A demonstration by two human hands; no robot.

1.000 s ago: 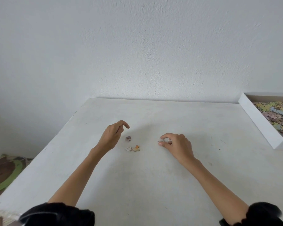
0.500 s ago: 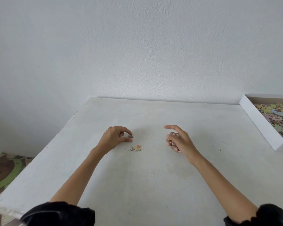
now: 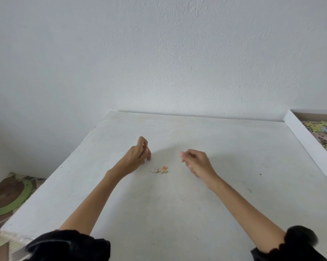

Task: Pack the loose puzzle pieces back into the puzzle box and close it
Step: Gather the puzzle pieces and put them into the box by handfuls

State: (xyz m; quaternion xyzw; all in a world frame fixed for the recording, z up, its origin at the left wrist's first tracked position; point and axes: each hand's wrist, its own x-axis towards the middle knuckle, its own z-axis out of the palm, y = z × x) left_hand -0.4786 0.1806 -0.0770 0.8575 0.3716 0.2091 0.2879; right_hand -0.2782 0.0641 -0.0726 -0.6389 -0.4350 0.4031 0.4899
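Soft, even daylight fills the scene, bright without glare. The pale wall point(image 3: 159, 53) and white worktop point(image 3: 159, 213) look flat and low in contrast, with only faint, blurry-edged shadows falling on the worktop just beyond the left hand point(image 3: 138, 155) and right hand point(image 3: 196, 162). The right hand's fingertips point(image 3: 182, 153) are smeared by motion blur, the left hand is sharper, and wide-angle distortion splays the worktop's edges outward and stretches the puzzle box point(image 3: 307, 146) and black sleeves point(image 3: 68, 245) at the frame's borders, where detail goes soft.
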